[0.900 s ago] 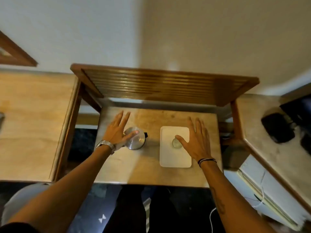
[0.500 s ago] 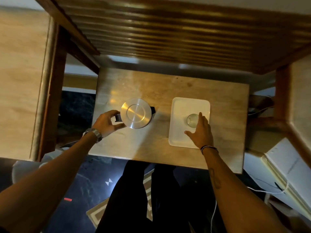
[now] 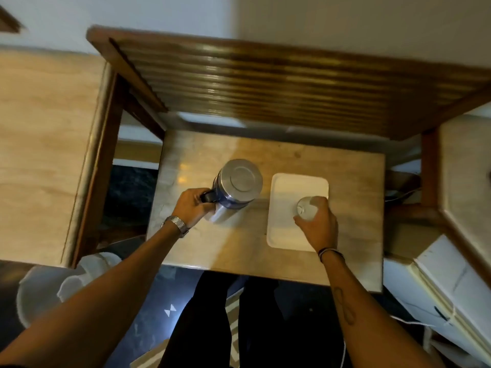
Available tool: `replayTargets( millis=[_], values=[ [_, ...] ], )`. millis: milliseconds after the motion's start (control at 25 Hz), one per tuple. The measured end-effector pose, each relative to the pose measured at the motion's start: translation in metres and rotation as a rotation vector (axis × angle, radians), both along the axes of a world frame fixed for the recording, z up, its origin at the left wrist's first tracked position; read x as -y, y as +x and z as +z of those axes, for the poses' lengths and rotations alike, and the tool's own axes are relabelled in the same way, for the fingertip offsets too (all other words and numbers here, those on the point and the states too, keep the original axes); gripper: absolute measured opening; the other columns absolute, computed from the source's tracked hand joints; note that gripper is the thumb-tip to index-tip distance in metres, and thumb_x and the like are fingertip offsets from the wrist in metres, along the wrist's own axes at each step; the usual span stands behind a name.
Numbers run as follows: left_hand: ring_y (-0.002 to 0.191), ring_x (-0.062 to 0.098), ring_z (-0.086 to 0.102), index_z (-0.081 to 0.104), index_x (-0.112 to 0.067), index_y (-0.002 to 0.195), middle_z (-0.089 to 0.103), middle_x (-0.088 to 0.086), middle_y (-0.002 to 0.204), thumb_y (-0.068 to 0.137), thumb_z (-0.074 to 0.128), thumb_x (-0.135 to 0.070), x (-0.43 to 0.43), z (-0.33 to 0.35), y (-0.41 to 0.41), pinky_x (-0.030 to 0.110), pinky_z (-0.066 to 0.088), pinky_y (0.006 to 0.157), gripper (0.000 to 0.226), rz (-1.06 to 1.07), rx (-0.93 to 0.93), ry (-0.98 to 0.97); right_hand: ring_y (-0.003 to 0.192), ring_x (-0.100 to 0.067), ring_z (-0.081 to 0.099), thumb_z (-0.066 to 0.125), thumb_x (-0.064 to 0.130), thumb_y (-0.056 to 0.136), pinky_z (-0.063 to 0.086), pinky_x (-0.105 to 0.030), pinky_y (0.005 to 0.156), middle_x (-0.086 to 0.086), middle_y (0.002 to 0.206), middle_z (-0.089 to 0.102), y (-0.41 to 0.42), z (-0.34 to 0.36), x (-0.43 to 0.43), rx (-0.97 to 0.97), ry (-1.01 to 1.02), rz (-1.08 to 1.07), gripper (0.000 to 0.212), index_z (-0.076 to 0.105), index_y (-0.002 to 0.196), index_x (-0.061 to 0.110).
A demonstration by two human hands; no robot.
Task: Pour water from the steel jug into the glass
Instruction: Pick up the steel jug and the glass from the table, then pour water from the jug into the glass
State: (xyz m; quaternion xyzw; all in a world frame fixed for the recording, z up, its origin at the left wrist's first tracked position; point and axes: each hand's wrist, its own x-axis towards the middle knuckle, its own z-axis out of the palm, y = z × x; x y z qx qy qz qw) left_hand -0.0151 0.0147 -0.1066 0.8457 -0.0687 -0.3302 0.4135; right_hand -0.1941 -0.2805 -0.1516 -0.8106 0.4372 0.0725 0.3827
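Note:
The steel jug (image 3: 237, 185) with its flat lid is raised off the small marble table (image 3: 239, 245) and leans a little to the right. My left hand (image 3: 191, 206) is closed around its dark handle on the left side. The clear glass (image 3: 305, 207) is over the white tray (image 3: 285, 235), tipped on its side with its base towards the jug. My right hand (image 3: 320, 227) grips it from the near right. Whether the glass touches the tray is unclear.
A slatted wooden shelf (image 3: 292, 83) overhangs the back of the table. Marble counters stand at the left (image 3: 39, 144) and right (image 3: 465, 160). A white appliance (image 3: 451, 296) sits low on the right, a white bucket-like object (image 3: 53, 285) low on the left. My legs are below the table's front edge.
My left hand has closed on the jug's handle and lifted the jug, which now leans. My right hand has wrapped around the glass and tipped it over the tray.

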Motion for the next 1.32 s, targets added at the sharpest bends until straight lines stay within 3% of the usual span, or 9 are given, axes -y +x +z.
replayTargets(
  millis=[120,200,360,560,680,800,1040,1200,1320],
  values=[
    [0.054,0.008,0.053,0.066,-0.026,0.058,0.06,-0.008,0.052,0.068,0.069,-0.022,-0.005,0.054,0.0,0.026,0.043,0.056,0.011,0.015,0.024,-0.119,0.117,-0.033,0.071,0.096,0.025,0.075,0.056,-0.034,0.087,-0.008,0.13,0.074,-0.007,0.063,-0.001,0.148,-0.004,-0.014,0.066,0.062,0.13,0.018],
    [0.051,0.009,0.054,0.069,-0.019,0.06,0.062,-0.003,0.051,0.065,0.07,-0.021,-0.014,0.101,0.006,0.027,0.046,0.053,0.005,0.054,0.015,-0.192,0.118,-0.027,0.069,0.097,0.018,0.073,0.053,-0.023,0.088,-0.004,0.13,0.072,-0.005,0.11,-0.002,0.246,0.031,-0.003,0.068,0.062,0.131,0.019],
    [0.042,0.026,0.047,0.053,0.009,0.06,0.053,0.014,0.046,0.076,0.063,-0.028,-0.008,0.226,0.033,0.03,0.041,0.05,0.042,0.079,0.075,-0.434,0.111,-0.006,0.065,0.099,0.014,0.07,0.05,-0.001,0.082,0.005,0.124,0.068,0.018,0.229,0.002,0.466,0.05,0.063,0.071,0.06,0.126,0.032],
    [0.049,0.021,0.041,0.051,-0.013,0.063,0.048,0.002,0.051,0.082,0.056,-0.029,0.029,0.393,0.065,0.031,0.037,0.051,0.026,0.313,0.166,-0.578,0.112,-0.002,0.07,0.094,0.019,0.071,0.057,-0.013,0.085,0.018,0.117,0.073,0.056,0.378,-0.002,0.71,0.08,0.188,0.064,0.062,0.122,0.042],
    [0.046,0.019,0.034,0.048,-0.015,0.051,0.041,-0.003,0.044,0.081,0.055,-0.022,0.043,0.485,0.083,0.029,0.03,0.05,0.032,0.237,0.337,-0.614,0.106,-0.003,0.071,0.093,0.036,0.07,0.059,-0.013,0.083,0.014,0.112,0.075,0.072,0.461,0.001,0.83,0.049,0.269,0.059,0.064,0.122,0.036],
    [0.051,0.02,0.036,0.047,-0.028,0.048,0.044,0.003,0.054,0.082,0.055,-0.019,0.054,0.568,0.092,0.034,0.035,0.054,0.037,0.096,0.505,-0.569,0.099,-0.019,0.07,0.095,0.021,0.077,0.06,-0.02,0.081,0.001,0.112,0.075,0.079,0.524,0.006,0.89,-0.007,0.326,0.058,0.067,0.128,0.029],
    [0.038,0.014,0.022,0.04,-0.023,0.036,0.032,-0.008,0.038,0.081,0.05,-0.028,0.087,0.679,0.079,0.022,0.021,0.04,0.046,-0.148,0.639,-0.454,0.1,-0.019,0.068,0.091,0.027,0.076,0.057,-0.027,0.081,-0.004,0.114,0.074,0.072,0.59,0.003,1.003,0.029,0.314,0.065,0.067,0.136,0.03],
    [0.04,0.012,0.029,0.039,-0.026,0.051,0.039,-0.006,0.046,0.095,0.047,-0.021,0.112,0.727,0.067,0.029,0.027,0.046,0.045,-0.318,0.824,-0.217,0.103,-0.019,0.074,0.091,0.031,0.071,0.061,-0.023,0.078,-0.006,0.114,0.076,0.067,0.607,0.005,1.034,0.082,0.288,0.065,0.07,0.132,0.033],
    [0.036,0.012,0.024,0.038,-0.021,0.05,0.033,-0.011,0.038,0.085,0.048,-0.038,0.125,0.755,0.059,0.029,0.025,0.049,0.04,-0.365,0.831,-0.159,0.1,-0.012,0.076,0.094,0.03,0.069,0.062,-0.019,0.074,-0.005,0.112,0.078,0.066,0.614,0.01,1.036,0.084,0.267,0.063,0.073,0.129,0.034]
  ],
)
